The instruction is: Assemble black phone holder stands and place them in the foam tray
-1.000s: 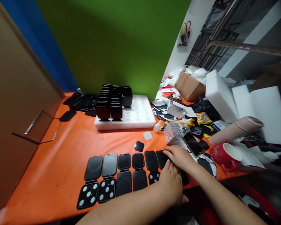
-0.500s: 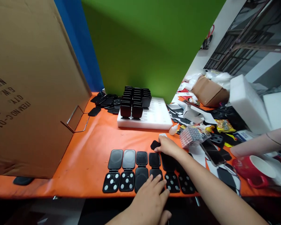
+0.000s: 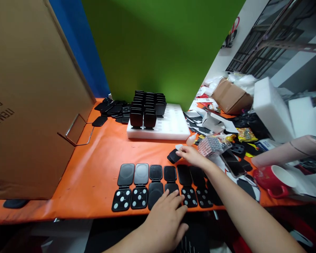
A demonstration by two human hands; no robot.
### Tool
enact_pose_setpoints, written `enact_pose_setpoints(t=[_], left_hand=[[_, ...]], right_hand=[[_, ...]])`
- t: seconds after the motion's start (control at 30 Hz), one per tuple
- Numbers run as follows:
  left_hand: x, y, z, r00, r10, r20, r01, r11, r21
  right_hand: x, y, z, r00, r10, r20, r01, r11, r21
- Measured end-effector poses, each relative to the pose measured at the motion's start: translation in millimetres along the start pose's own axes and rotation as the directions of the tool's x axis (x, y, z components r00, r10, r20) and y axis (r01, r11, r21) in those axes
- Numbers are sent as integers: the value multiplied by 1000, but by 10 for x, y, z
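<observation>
Spread and flat, my left hand lies over the lower half of a black hinged folding panel near the table's front edge. My right hand has its fingers pinched at the right edge of a small black pad, just behind the row. Its fingertips partly hide that edge. Several opened black panels stand side by side; the left ones, such as this panel, carry white round dots on the lower half. Beside the pad lies a small white piece. My right forearm covers part of the row's right end.
A white foam tray at the back holds several upright black panels. Loose black pads are piled to its left. On the left stands a large cardboard box. A red mug, a tumbler and clutter crowd the right.
My right hand has drawn back slightly from the row, uncovering more of the black pad and the panels below. My left hand stays on its panel. The whole view has shifted a little.
</observation>
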State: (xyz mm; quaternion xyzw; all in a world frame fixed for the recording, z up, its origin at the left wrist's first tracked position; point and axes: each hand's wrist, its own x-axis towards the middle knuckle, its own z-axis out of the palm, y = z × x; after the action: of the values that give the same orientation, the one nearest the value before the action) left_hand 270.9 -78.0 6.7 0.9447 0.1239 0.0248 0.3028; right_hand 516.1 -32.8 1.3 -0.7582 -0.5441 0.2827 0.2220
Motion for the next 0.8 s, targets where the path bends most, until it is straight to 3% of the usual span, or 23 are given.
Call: enact_pose_setpoints(t=[0.1, 0.23, 0.3, 0.4, 0.6, 0.8], left_hand=[[34, -26, -28, 999, -22, -41, 22, 1000, -7], [136, -51, -20, 998, -25, -54, 25, 1000, 1], [232, -55, 8, 998, -14, -54, 15, 1000, 14], [428, -47, 73, 999, -7, -45, 8, 1000, 28], [776, 60, 272, 1000, 15, -10, -14, 997, 76], [861, 142, 440, 998, -14, -67, 22, 994, 111]], right_hand=[[-293, 88, -173, 999, 36, -39, -29, 985, 173], [-910, 361, -328, 976, 215, 34, -204, 850, 486], [-1216, 505, -321, 962, 266, 55, -258, 834, 487], [-1542, 650, -224, 962, 274, 10, -255, 882, 396], [-1670, 692, -4, 978, 204, 51, -210, 948, 238], [-1626, 741, 21, 977, 179, 112, -194, 971, 140]])
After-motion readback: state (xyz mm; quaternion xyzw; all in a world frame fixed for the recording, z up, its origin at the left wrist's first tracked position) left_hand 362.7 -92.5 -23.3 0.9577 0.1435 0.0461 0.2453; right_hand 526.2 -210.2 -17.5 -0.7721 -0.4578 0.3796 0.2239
